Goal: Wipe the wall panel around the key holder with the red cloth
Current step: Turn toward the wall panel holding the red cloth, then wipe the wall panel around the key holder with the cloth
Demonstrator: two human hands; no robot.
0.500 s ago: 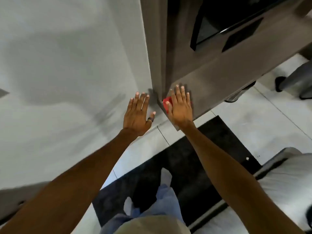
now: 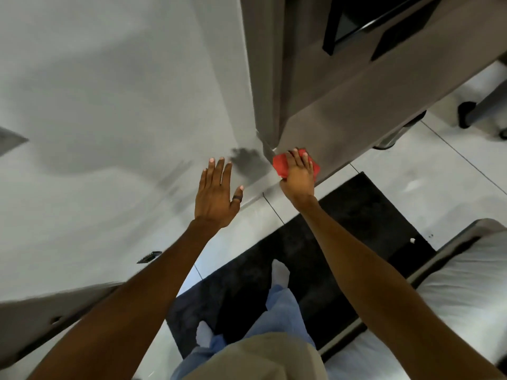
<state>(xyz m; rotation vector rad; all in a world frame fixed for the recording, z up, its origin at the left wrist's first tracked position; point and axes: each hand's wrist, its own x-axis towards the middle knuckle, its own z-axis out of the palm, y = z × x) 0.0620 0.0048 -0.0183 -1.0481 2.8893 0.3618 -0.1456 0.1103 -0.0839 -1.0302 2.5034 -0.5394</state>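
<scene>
Looking down from head height, two bare arms reach forward toward a wall corner. Right hand (image 2: pixel 299 174), just past centre at about one o'clock, lies palm-down with its fingers spread over a red cloth (image 2: pixel 281 165), pressing it flat against the bottom edge of a brown-grey wall panel (image 2: pixel 343 100). Cloth shows at both sides of the hand and under the fingertips. Panel fills the frame from twelve to two o'clock, and a dark recessed fitting (image 2: pixel 356 20) sits high on it at one o'clock; what that fitting is cannot be told.

Left hand (image 2: pixel 216 193), near centre, is fully open with fingers straight and together, empty, held against or just off the pale wall (image 2: pixel 109 91) at ten o'clock; contact cannot be told. A dark ring (image 2: pixel 237 198) circles its thumb.

Below, at six o'clock, white-socked feet stand on a black mat (image 2: pixel 356 215) over pale floor tiles (image 2: pixel 425 174). White bedding (image 2: pixel 466 297) lies at four o'clock.
</scene>
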